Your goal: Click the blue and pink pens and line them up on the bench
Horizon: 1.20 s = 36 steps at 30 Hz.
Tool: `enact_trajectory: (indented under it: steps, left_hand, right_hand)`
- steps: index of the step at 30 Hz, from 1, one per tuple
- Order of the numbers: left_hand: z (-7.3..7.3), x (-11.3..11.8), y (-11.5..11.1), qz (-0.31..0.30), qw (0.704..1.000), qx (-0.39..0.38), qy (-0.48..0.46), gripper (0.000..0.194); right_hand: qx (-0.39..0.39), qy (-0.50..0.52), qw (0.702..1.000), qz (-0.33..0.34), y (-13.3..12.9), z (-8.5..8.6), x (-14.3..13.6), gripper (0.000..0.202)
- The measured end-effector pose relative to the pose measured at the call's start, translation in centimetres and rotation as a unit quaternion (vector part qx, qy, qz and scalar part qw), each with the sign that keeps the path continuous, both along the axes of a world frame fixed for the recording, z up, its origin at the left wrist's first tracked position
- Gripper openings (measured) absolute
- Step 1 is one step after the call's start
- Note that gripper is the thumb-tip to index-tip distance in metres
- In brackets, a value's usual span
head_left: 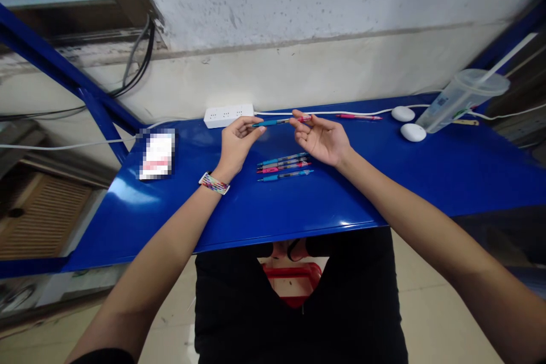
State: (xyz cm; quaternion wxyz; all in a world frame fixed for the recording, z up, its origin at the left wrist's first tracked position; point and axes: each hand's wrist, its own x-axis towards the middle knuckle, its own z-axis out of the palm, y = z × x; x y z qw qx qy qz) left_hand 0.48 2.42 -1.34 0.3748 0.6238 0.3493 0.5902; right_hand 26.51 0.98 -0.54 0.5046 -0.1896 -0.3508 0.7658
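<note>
A pen with a blue grip (270, 123) is held level above the blue table (239, 216), between my two hands. My left hand (237, 145) pinches its blue end between thumb and fingers. At the other end, near a pink part, the fingers of my right hand (322, 139) are closed on the pen, palm turned up. Below lie several pens side by side, among them a pink one (273, 169) and a blue one (284, 176) nearest me.
A white power strip (229, 115) sits by the wall. Another pink pen (359, 117) lies at the back right, near two white rounded objects (403, 114) (413, 132) and a tilted clear cup (458, 99) with a straw. A blurred white item (157, 153) is at left.
</note>
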Motion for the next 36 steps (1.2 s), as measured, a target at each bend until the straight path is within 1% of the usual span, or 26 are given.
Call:
enact_trajectory:
  steps: [3, 6, 10, 14, 19, 23, 27, 32, 36]
  left_hand:
    - [0.06, 0.15, -0.20, -0.023, 1.000, -0.015, -0.014, 0.023]
    - [0.19, 0.24, -0.39, -0.036, 0.998, -0.032, -0.027, 0.024]
    - [0.29, 0.18, -0.48, -0.026, 0.999, -0.036, -0.021, 0.024]
    - [0.26, 0.16, -0.53, -0.024, 0.998, -0.057, -0.029, 0.022]
    - [0.25, 0.22, -0.58, -0.026, 0.997, -0.065, -0.019, 0.019]
    - [0.34, 0.24, -0.59, -0.019, 0.997, -0.069, -0.025, 0.018]
    - [0.41, 0.20, -0.61, -0.018, 0.997, -0.066, -0.025, 0.019]
    - [0.40, 0.12, -0.60, -0.024, 0.997, -0.062, -0.034, 0.020]
    - [0.40, 0.08, -0.64, -0.027, 0.997, -0.066, -0.030, 0.018]
  right_hand:
    - [-0.009, -0.024, 0.999, -0.028, 0.06, -0.13, -0.04, 0.040]
    - [-0.019, -0.039, 0.998, -0.049, -0.21, 0.12, -0.10, 0.044]
    - [-0.022, -0.016, 0.999, -0.040, -0.68, 0.57, -0.17, 0.047]
    - [-0.030, -0.001, 0.999, -0.038, -0.64, 0.50, -0.32, 0.046]
    - [-0.056, -0.011, 0.997, -0.056, -0.30, 0.26, -0.61, 0.039]
    - [-0.079, 0.014, 0.995, -0.055, -0.43, 0.45, -0.76, 0.036]
    - [-0.076, 0.033, 0.996, -0.037, -0.50, 0.44, -0.76, 0.039]
    - [-0.058, 0.009, 0.997, -0.049, -0.28, 0.08, -0.73, 0.040]
    - [-0.047, -0.003, 0.997, -0.053, -0.40, 0.16, -0.74, 0.040]
